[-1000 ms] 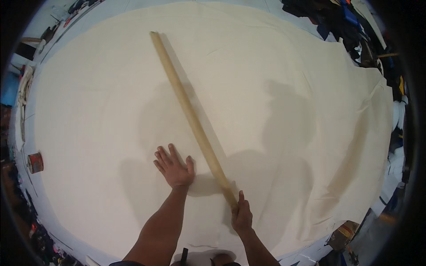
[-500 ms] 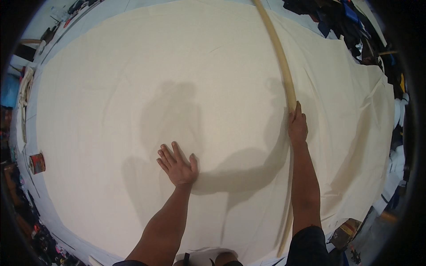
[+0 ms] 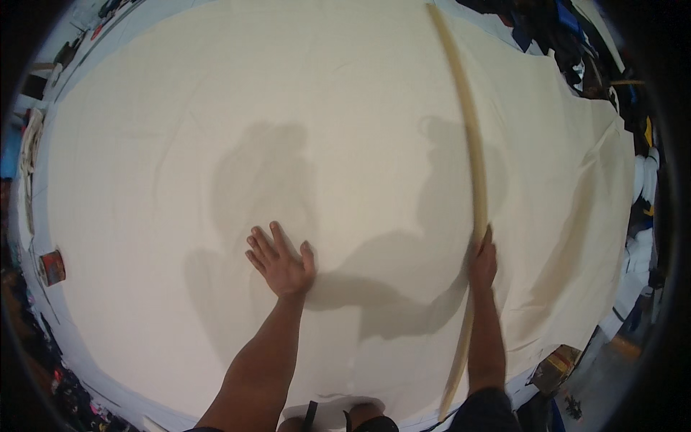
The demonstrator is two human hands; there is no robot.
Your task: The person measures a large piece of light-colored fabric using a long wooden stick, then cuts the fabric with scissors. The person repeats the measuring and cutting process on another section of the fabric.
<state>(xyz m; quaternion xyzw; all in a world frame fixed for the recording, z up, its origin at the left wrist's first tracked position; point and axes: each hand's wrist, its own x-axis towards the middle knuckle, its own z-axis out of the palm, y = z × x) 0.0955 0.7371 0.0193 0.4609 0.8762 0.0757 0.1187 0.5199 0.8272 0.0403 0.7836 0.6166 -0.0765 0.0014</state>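
A wide sheet of cream cloth (image 3: pixel 129 187) covers most of the surface before me. My left hand (image 3: pixel 283 266) lies flat on it near the middle, fingers spread, holding nothing. To the right, a long tan strip (image 3: pixel 473 137), wood-coloured and narrow, runs from the far edge of the cloth to near my body. My right hand (image 3: pixel 484 261) grips this strip a bit nearer to me than its middle, one finger stretched forward along it. The hand's underside and part of the grip are hidden. The strip looks bowed in the picture.
A red tin (image 3: pixel 52 268) stands by the cloth's left edge. Dark clothes and bags (image 3: pixel 536 21) are piled at the far right, where the cloth's side is wrinkled. White bundles (image 3: pixel 639 252) lie along the right rim, and a brown box (image 3: pixel 558 367) sits at the lower right.
My right hand has come toward me along the right side, and the strip's far end now shows in the picture. The left hand stays flat; the whole view has shifted slightly.
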